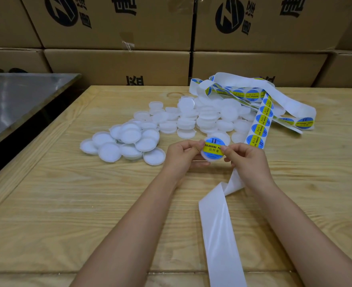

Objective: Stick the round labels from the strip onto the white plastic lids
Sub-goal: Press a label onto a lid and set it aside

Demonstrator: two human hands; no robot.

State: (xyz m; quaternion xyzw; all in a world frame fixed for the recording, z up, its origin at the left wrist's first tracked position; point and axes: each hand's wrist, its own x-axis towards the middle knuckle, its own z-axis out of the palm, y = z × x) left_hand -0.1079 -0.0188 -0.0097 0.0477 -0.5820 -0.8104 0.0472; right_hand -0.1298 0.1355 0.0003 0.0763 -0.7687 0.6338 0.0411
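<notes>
We hold one lid [205, 158] between both hands. The left hand [183, 156] pinches its near edge and the right hand [245, 160] pinches the opposite edge, thumb on the round label [213, 148], which looks seated. Beyond the hands lie the pile of bare lids [171, 123] and the strip [262, 121], well stocked, on the worktop [67, 204]. We judge most of the work remains.

Hands [182, 154] pinch lid [207, 159], label [213, 148] seemingly stuck.
</notes>
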